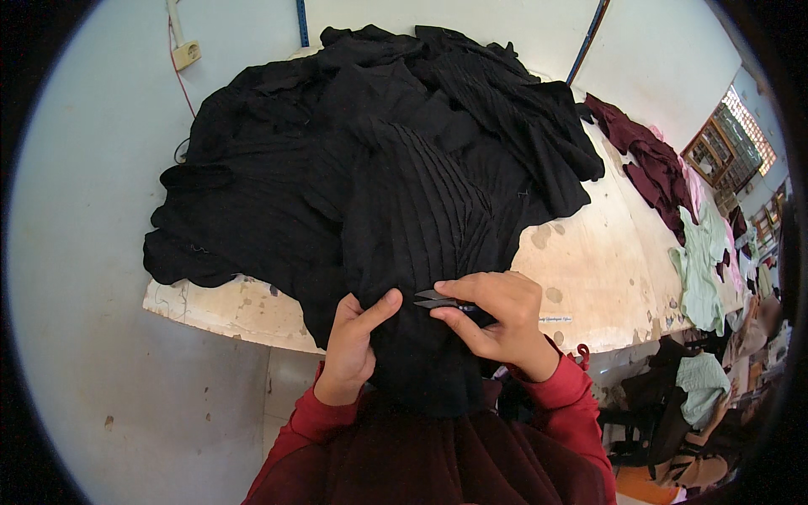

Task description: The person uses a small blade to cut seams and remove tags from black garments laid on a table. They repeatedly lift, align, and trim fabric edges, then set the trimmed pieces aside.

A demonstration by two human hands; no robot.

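- Evidently, the black cloth (379,244) lies in a large, crumpled heap ahead of both hands, with its near part running between them and hanging toward the wearer's body over the edge of the table (581,269).
- The left hand (349,349) grips the cloth near that edge: the thumb lies on top, while the fingers are mostly hidden under the folds.
- The right hand (505,324) grasps a small pair of dark snips (433,300) between thumb and forefinger; the blades point toward the left hand and look slightly parted.
- The cloth drapes limply, so it should feel soft and bend freely; one layer is probably light, though the whole heap likely drags.
- Its matte surface suggests little slip, and the narrow pleats (442,198) ahead of the right hand may add some body.
- A flat patch beside the left thumb seems a good hold, since the weave could be nicked near the blades.
- The snips look stiff and light, best held behind the blades.
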